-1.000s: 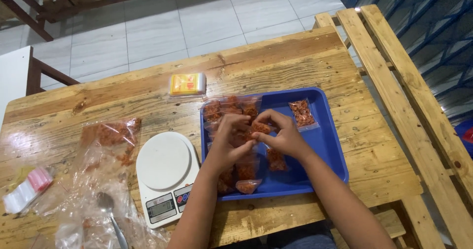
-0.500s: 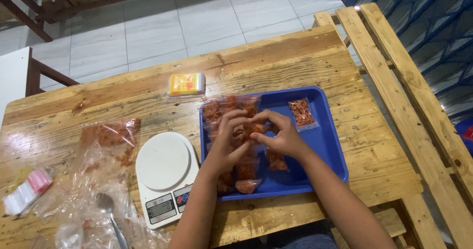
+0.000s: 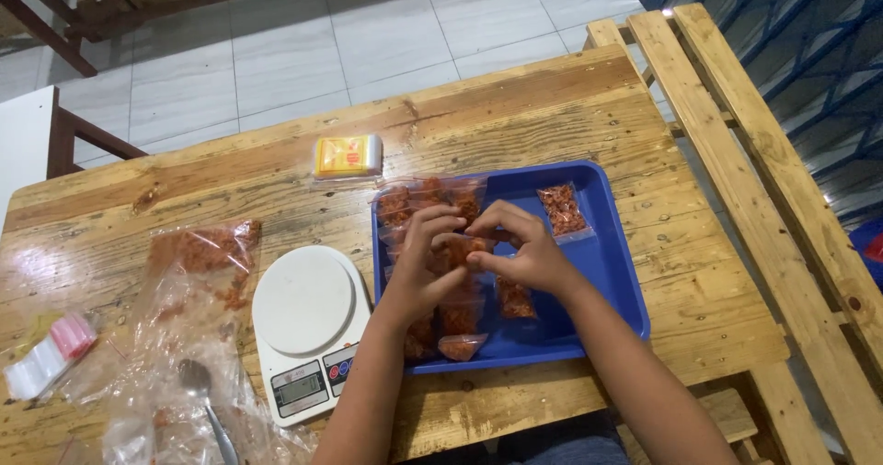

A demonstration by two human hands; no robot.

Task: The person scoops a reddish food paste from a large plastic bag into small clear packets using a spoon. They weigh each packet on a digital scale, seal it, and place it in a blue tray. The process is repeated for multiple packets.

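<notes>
A blue plastic tray (image 3: 607, 272) on the wooden table holds several small clear bags of reddish-orange crumbs. Both hands meet over the tray's left half. My left hand (image 3: 425, 261) and my right hand (image 3: 521, 255) pinch one small filled bag (image 3: 463, 246) between their fingertips, above the other bags. One filled bag (image 3: 563, 211) lies apart near the tray's far right corner, and another bag (image 3: 463, 346) rests at the near edge.
A white digital kitchen scale (image 3: 307, 329) stands left of the tray. Further left lie a large clear bag of reddish crumbs (image 3: 207, 253), a metal spoon (image 3: 204, 395) and a pack of small bags (image 3: 46, 359). A yellow packet (image 3: 348, 156) sits behind the tray. A wooden bench (image 3: 754, 152) runs along the right.
Both hands stay over the tray with the small bag between them; the fingers have shifted slightly along its top. Nothing else has moved.
</notes>
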